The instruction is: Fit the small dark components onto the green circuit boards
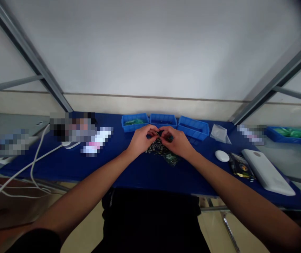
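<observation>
My left hand (pixel 142 139) and my right hand (pixel 178 141) meet over the middle of the blue table. Thumb and fingers are pinched on both, with the fingertips almost touching. Something small and dark seems to sit between them, too small to name. Just beneath lies a pile of small metal pieces (pixel 153 146), partly covered by my hands. A small clear bag with greenish contents (pixel 171 159) rests at the pile's near right side, below my right hand.
Behind my hands stand three blue bins: the left bin (pixel 124 127) holds green packets, then a middle bin (pixel 163 116) and a right bin (pixel 205 131). Rightward lie a clear bag (pixel 218 133), white round case (pixel 222 156), black packet (pixel 241 166) and white power bank (pixel 267 172). White cables (pixel 36 160) cross the left.
</observation>
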The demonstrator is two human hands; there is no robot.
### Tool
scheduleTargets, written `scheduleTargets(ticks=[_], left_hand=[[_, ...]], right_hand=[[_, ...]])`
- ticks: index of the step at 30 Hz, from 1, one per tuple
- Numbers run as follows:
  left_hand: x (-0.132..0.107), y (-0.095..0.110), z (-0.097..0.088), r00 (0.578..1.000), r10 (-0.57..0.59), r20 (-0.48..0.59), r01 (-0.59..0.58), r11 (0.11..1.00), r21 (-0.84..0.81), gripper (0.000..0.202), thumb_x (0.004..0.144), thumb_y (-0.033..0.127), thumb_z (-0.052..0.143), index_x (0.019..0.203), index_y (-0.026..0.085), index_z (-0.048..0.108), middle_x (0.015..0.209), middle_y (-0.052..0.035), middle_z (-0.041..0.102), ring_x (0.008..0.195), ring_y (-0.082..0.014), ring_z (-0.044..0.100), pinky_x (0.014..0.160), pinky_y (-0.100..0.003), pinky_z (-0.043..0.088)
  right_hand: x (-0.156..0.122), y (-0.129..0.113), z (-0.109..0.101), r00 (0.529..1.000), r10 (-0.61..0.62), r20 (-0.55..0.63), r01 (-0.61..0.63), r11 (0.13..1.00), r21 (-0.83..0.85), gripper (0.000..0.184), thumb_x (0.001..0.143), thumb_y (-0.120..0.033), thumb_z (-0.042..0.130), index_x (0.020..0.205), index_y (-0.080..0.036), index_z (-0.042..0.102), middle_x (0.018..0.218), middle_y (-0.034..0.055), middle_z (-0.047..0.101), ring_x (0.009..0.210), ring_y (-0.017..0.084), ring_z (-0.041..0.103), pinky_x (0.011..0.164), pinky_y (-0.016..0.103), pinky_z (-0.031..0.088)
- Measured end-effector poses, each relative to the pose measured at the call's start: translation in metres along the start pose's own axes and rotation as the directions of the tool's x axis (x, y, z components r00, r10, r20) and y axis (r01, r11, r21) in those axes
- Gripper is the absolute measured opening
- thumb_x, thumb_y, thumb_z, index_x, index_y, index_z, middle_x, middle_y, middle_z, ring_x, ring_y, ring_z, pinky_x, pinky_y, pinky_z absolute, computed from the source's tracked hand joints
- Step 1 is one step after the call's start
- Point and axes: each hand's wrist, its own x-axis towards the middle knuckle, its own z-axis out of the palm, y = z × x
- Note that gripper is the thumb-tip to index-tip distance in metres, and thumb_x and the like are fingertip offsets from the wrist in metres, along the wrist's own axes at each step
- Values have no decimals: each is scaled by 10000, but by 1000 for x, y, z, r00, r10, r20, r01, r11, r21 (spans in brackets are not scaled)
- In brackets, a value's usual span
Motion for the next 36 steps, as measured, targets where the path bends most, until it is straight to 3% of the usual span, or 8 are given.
scheduleTargets(ticks=[3,5,11,18,25,30,36], left_hand=[[0,0,0,998,-53,-39,50,996,-76,241,939,215,744,1166,216,662,1135,-72,794,958,-202,803,914,-365,655],[0,0,0,997,-60,-55,55,994,-98,231,985,235,693,1208,217,634,1167,-85,783,972,-202,806,931,-376,654],[0,1,-1,999,-18,-50,15,998,-61,246,1012,271,653,1251,216,630,1132,-94,771,981,-206,784,930,-384,646],[-3,-1,-1,997,-11,79,9,1000,26,268,1035,290,618,1292,233,667,1019,-50,815,915,-202,790,897,-372,636],[-1,-5,1,993,53,105,-50,998,-25,336,1060,222,523,1327,242,726,1157,-71,824,1064,-218,796,1009,-424,634],[1,-10,3,998,21,52,-15,993,-120,308,1033,261,609,1303,251,758,1297,-83,784,1176,-235,765,1061,-460,627],[3,-8,-5,995,-100,-3,97,966,-239,267,984,330,716,1202,200,801,1201,-94,820,1108,-246,793,1070,-475,630]], right_hand=[[0,-1,0,999,1,41,-1,1000,-9,592,857,-144,633,1438,-247,582,865,-10,711,742,175,678,755,342,573],[1,-1,0,999,-11,47,12,999,-30,625,829,-122,613,1441,-247,599,842,-13,675,734,177,648,752,347,560],[1,2,-2,999,-2,-54,0,999,-38,471,835,-101,590,1276,-240,674,807,-5,632,735,197,630,758,375,555],[0,5,-1,999,-3,-52,3,1000,10,156,981,-223,635,1121,-257,695,1000,47,773,862,223,739,793,391,602],[2,-2,-5,990,-12,-140,15,1000,21,86,1003,-299,687,1052,-270,752,991,45,768,850,210,738,786,392,630],[1,-1,-5,995,-50,-86,52,998,18,136,988,-305,719,1120,-292,746,964,37,734,823,203,709,765,389,633],[0,-5,-5,990,-137,42,137,991,7,370,1038,-271,626,1401,-339,654,1032,44,727,823,200,700,778,395,625]])
